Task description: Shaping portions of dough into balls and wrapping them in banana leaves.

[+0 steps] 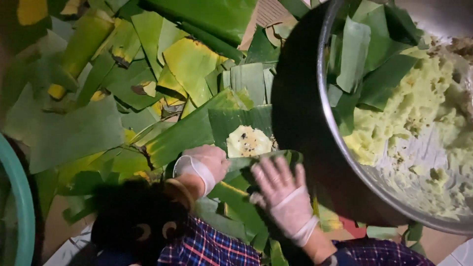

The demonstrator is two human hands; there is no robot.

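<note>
We note gloved left hand (pixel 204 165) and right hand (pixel 283 192), apart, pressing banana leaf (pixel 246 165) flat; dough patty (pixel 248 141) soft, sticky. Leaf pliable, tears easily; we advise gripping edges.

No labels, signs or screens show anywhere in this view.

The only thing that might count as packaging is a piece of brown corrugated cardboard (pixel 268 14) at the top edge, just left of the big metal bowl's rim. It is flat, tan to brown, with fine ribs running across it, and its lower part is hidden under overlapping green leaves. No print can be seen on it, and whether it belongs to a box cannot be told.
</note>
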